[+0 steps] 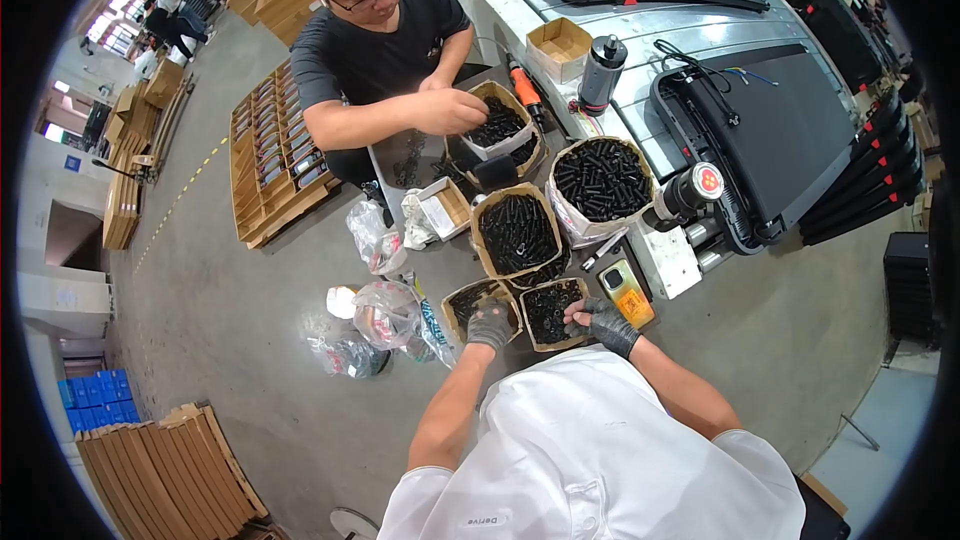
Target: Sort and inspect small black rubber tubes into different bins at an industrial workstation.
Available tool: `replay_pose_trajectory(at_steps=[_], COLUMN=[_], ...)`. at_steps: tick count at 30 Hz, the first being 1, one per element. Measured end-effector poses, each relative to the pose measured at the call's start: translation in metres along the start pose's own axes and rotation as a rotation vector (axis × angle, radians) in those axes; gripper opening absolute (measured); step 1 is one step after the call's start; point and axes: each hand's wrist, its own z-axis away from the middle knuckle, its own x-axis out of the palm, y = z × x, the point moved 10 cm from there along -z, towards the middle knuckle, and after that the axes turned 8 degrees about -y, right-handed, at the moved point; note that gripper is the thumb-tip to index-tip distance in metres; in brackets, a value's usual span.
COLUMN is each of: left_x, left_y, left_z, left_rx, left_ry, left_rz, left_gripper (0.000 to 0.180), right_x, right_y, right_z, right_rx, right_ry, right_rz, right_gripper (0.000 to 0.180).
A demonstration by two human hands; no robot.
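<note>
Left hand (pixel 490 324), gloved, fingers curled down over the rim of a small cardboard box (pixel 478 302) of black screws; whether it grips anything cannot be told. Right hand (pixel 603 321), gloved, fingertips pinched at the right edge of the neighbouring box (pixel 551 312), also filled with dark, glossy screws. Just right lies a yellow rectangular device (pixel 628 293) with an orange label. Farther off stand larger bags of screws (pixel 516 232) (pixel 601 180). Left, crumpled clear plastic bags (pixel 385 315) lie on the floor.
</note>
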Motion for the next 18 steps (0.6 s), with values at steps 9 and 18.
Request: replay_pose_trajectory(at_steps=[9, 18], left_x=[-0.016, -0.053], left_y=[-0.034, -0.001], left_z=[0.003, 0.077], left_rx=[0.021, -0.012], left_ry=[0.224, 0.108], left_rz=[0.577, 1.373], left_gripper=[0.025, 0.034], right_x=[0.008, 0.041], right_y=[-0.009, -0.021], right_z=[-0.002, -0.007], right_rx=[-0.019, -0.030], right_ry=[-0.012, -0.262], right_rz=[0.022, -0.372], right_gripper=[0.020, 0.044])
